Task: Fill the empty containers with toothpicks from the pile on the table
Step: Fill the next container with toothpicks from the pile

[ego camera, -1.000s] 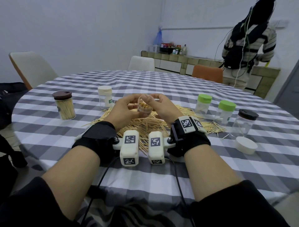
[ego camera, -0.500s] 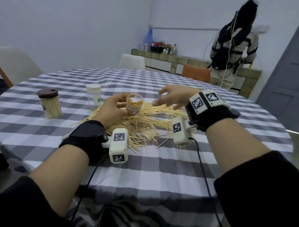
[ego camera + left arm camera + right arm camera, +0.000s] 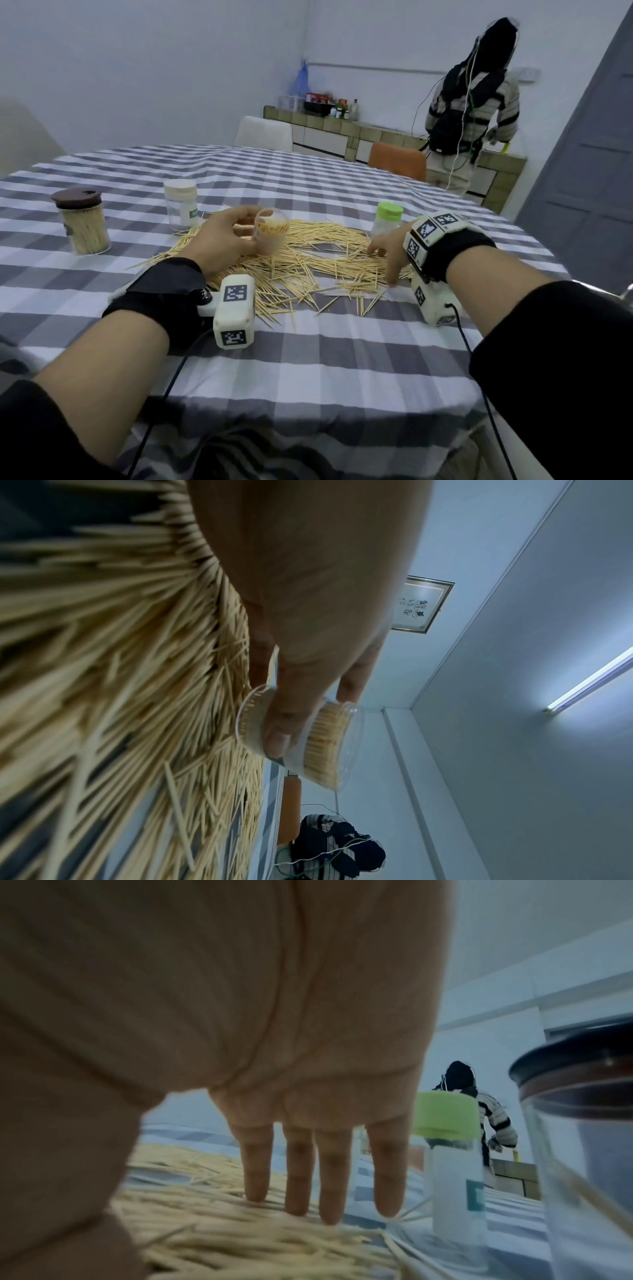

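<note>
Left grip (image 3: 227, 236) clamped round the open jar (image 3: 270, 236), part-filled, tilted above the pile (image 3: 308, 260). Right grip (image 3: 387, 251) apart, fingers (image 3: 298, 1177) straight, tips on the toothpicks at the pile's right edge, well apart from the jar. We judge the step a fresh pickup: we should pinch a small aligned bundle, keep the jar mouth towards the right hand, and feed points-first. Capped jars stand on the worktop (image 3: 308, 363).
</note>
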